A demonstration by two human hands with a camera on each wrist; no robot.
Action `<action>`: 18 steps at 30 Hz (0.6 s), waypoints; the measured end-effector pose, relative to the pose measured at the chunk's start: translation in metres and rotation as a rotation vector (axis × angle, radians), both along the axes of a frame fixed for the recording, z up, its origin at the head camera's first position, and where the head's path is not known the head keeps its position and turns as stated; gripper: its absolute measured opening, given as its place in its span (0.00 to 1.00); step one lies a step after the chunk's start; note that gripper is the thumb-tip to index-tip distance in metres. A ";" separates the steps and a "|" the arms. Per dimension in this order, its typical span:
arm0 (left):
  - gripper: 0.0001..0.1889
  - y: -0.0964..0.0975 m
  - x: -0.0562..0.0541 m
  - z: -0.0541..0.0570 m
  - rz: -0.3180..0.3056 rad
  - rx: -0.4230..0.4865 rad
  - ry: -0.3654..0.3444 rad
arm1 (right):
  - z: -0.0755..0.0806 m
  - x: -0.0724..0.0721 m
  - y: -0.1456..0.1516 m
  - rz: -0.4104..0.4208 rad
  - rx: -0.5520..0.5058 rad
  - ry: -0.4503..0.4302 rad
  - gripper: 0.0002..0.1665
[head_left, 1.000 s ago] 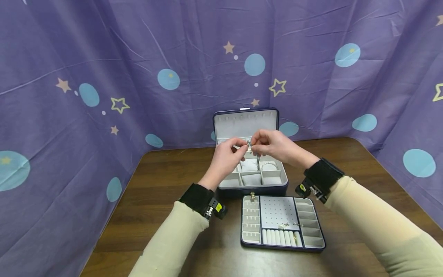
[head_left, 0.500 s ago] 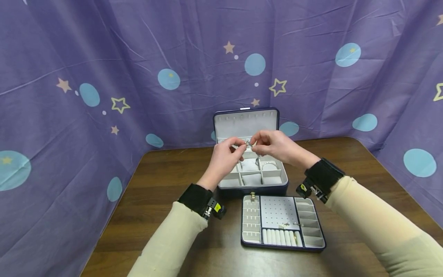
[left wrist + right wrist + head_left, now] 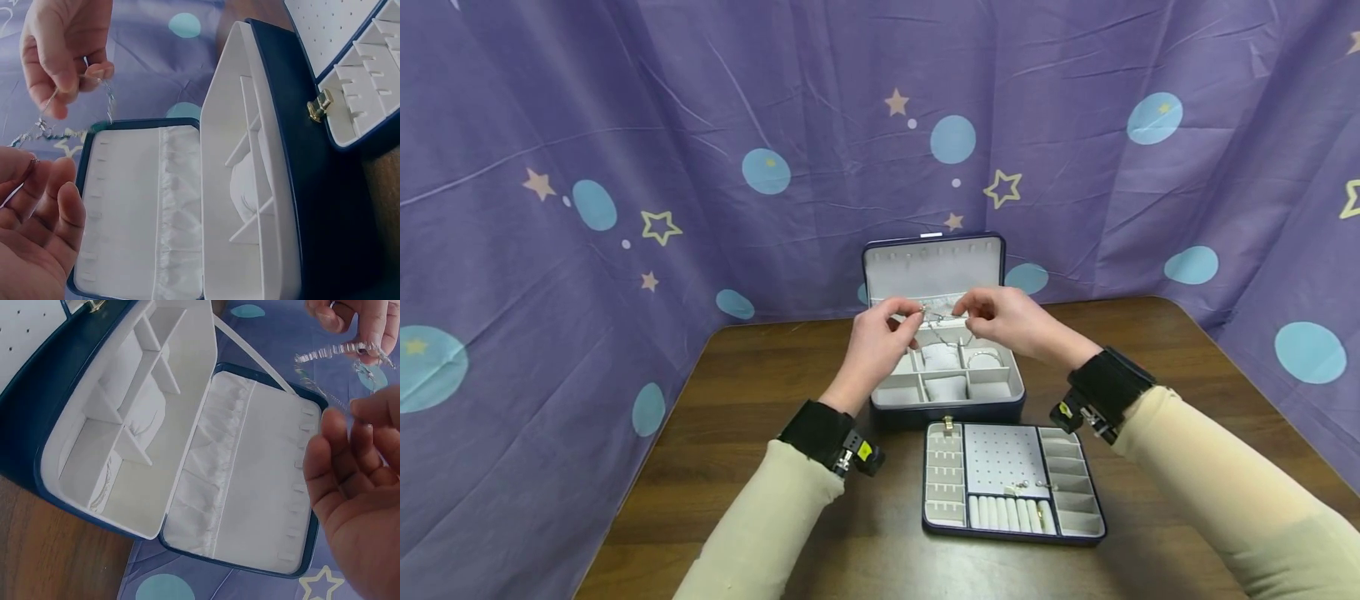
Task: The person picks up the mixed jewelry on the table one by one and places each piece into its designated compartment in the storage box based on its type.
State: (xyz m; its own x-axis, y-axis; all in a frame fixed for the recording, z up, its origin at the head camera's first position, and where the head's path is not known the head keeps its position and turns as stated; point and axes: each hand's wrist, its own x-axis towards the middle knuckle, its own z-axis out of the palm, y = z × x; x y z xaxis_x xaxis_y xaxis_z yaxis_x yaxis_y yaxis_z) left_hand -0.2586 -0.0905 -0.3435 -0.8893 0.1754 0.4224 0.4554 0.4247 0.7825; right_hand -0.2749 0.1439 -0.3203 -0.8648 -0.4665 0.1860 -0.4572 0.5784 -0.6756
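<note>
Left hand point(image 3: 876, 342) had shifted left and right hand point(image 3: 1018, 321) right since the frame half a second earlier; the gap widened and the silver-coloured chain point(image 3: 328, 351) opened into a sagging loop. Left to right: left hand pinched one part of the chain, thumb to finger. Chain hung between the hands, over the rear half of the jewelry box point(image 3: 955, 413), in front of its raised lid point(image 3: 932, 268), by the middle of the desk's point(image 3: 775, 379) far edge. Couldn't tell if any links brushed the box. Tray point(image 3: 1011, 538) lay just beside the box, away from that far edge. Right hand pinched another part of the chain; clasp too small to make out. Handling, my read: light, limp, slick, tangle-prone, thin stretches probably fragile. Best hold was the ends, fingertips only, low tension, no tugging.
</note>
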 end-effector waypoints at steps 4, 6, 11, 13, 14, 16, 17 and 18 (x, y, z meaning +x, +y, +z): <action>0.06 -0.002 -0.001 -0.002 0.008 0.006 0.013 | -0.001 -0.001 0.005 -0.063 0.012 0.011 0.11; 0.06 -0.003 -0.001 -0.003 0.011 0.009 0.010 | -0.002 -0.002 0.006 -0.081 -0.002 0.005 0.10; 0.06 -0.006 -0.002 -0.007 0.008 0.011 -0.012 | -0.001 -0.003 0.010 -0.073 -0.136 -0.092 0.11; 0.06 -0.008 -0.003 -0.008 0.006 0.007 -0.030 | -0.001 -0.004 0.011 -0.065 -0.197 -0.136 0.12; 0.06 -0.009 -0.003 -0.009 0.005 0.003 -0.039 | 0.000 -0.004 0.011 -0.062 -0.228 -0.157 0.13; 0.06 -0.010 -0.004 -0.012 0.004 -0.006 -0.060 | 0.001 -0.004 0.010 -0.055 -0.298 -0.190 0.13; 0.05 -0.011 -0.004 -0.014 0.002 -0.008 -0.070 | 0.002 -0.004 0.008 -0.054 -0.328 -0.202 0.13; 0.05 -0.011 -0.004 -0.015 -0.002 -0.008 -0.082 | 0.002 -0.004 0.007 -0.051 -0.357 -0.211 0.12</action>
